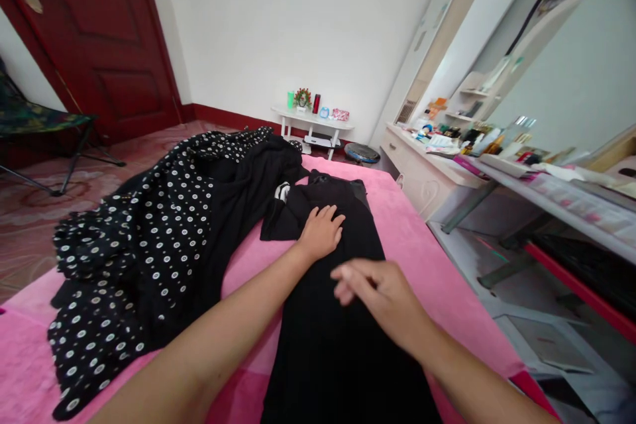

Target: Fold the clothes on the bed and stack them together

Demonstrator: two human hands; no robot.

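Note:
A long black garment point(342, 338) lies stretched out on a pink bed cover point(407, 238), running away from me. My left hand point(322, 233) rests flat on its upper part, fingers spread and holding nothing. Over the middle of the same cloth is my right hand point(375, 288), slightly blurred. Its fingers are curled in toward the thumb, and no cloth shows between them. Beside my left hand, a folded black piece with a white-striped edge point(282, 192) sticks out to the left.
A heap of black cloth with white dots point(173, 232) covers the bed's left side. A dressing table point(422, 172) crowded with bottles stands at right. A small white shelf point(311, 116) is by the far wall. A folding chair point(44, 116) stands near the red door point(114, 33).

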